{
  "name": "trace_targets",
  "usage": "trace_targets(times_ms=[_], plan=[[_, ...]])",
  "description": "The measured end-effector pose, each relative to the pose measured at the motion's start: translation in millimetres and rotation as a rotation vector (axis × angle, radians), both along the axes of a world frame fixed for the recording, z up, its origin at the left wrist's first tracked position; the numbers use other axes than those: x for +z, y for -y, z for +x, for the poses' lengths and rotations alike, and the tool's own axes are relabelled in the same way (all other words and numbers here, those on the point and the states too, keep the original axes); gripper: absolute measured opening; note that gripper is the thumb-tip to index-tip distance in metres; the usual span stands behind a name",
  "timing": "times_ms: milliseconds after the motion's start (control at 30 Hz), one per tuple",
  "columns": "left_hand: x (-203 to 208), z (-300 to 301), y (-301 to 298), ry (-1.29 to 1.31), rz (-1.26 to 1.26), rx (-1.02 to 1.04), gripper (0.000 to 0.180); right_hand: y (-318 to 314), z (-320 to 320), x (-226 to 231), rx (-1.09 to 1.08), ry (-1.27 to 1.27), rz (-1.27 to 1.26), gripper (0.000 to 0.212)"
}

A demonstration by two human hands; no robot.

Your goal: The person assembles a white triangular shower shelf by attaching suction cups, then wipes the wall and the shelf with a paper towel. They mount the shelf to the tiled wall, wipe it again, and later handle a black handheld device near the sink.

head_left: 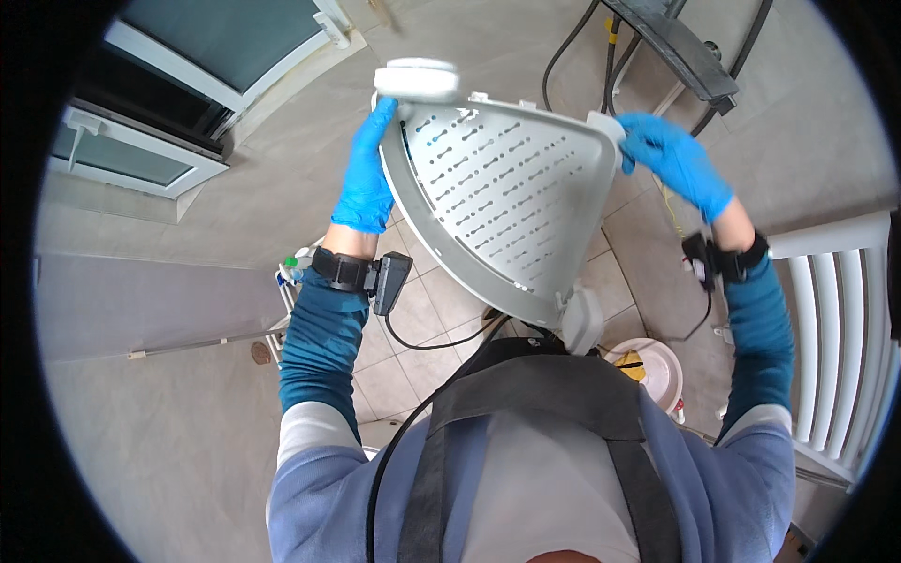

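A grey, fan-shaped corner shelf [507, 188] with rows of slots in its base is held up in front of my chest. My left hand [366, 183], in a blue glove, grips its left rim near the upper corner. Just above those fingers, a white round suction cup [418, 80] sticks out, slightly blurred. At the upper right corner, my gloved right hand [676, 164] has its fingers curled against the shelf's edge, partly hidden behind it. Another pale rounded corner piece [582, 321] sits at the shelf's lower tip, close to my waist.
An open window [150, 113] is at the upper left, and a dark metal bar [676, 52] with hanging cables at the upper right. A white radiator [835, 328] stands right. On the tiled floor is a pink basin [664, 375] with a yellow cloth [631, 366].
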State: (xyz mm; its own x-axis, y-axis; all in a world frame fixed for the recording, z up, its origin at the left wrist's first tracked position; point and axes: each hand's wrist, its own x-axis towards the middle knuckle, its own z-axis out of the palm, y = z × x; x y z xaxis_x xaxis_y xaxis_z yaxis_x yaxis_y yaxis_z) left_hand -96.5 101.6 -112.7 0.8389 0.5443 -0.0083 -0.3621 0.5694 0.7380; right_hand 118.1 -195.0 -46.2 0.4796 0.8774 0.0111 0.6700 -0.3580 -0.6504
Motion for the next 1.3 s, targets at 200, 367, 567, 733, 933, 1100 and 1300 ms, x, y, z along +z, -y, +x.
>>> trace_targets(times_ms=[200, 367, 567, 733, 933, 1100, 1300], plan=[[18.2, 5.4, 14.3, 0.101, 0.137, -0.046, 0.046, -51.8, 17.3, 56.4, 0.1, 0.491, -0.254, 0.031], [22.1, 17.5, 32.6, 0.128, 0.47, 0.011, 0.043, -111.7, 6.7, 71.9, 0.347, 0.591, 0.073, 0.031], [17.5, 17.9, 37.6, 0.063, 0.485, -0.016, 0.049, -149.1, -20.1, 46.1, 0.462, 0.715, -0.072, 0.042], [13.2, 10.9, 37.2, 0.036, 0.508, -0.003, 0.053, -162.2, -28.8, 40.8, 0.661, 0.725, 0.011, 0.039], [18.2, 0.9, 42.7, 0.049, 0.58, -0.003, 0.059, -167.0, -29.2, 47.7, 0.856, 0.885, -0.017, 0.036], [25.4, -3.2, 46.1, 0.01, 0.593, -0.012, 0.06, -166.0, -34.4, 50.4, 0.753, 0.862, -0.164, 0.036], [28.5, -9.6, 43.5, 0.025, 0.665, 0.033, 0.056, -170.8, -50.1, 62.1, 0.923, 1.021, -0.03, 0.017]])
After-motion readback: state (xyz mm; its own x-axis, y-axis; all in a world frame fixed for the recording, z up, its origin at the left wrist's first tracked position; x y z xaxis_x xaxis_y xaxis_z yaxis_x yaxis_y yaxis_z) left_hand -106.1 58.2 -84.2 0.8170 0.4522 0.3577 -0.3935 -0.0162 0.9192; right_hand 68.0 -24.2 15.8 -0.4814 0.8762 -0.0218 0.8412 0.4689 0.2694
